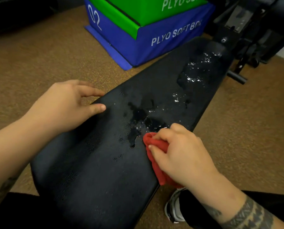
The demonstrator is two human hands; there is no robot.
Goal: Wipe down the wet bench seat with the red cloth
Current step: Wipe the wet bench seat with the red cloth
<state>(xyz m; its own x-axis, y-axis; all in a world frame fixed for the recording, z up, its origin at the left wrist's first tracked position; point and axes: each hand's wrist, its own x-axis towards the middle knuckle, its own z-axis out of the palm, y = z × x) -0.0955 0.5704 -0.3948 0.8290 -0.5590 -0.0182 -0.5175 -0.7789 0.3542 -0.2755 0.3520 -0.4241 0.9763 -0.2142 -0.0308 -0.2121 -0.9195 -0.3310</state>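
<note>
Head view: grips the bunched red cloth (156,161) in the right hand (182,156), fingers (162,138) curled over its far end and thumb pinching its left side, pressing it down at the right edge of the black surface (96,171). Rests the left hand (66,104) on the left edge, fingers (91,93) loosely spread, holding nothing. Shows water (138,116) pooled just ahead of the cloth, more glinting toward the far end. Past the left edge, blue box (154,40) under green box (138,9) on the floor (38,63).
</note>
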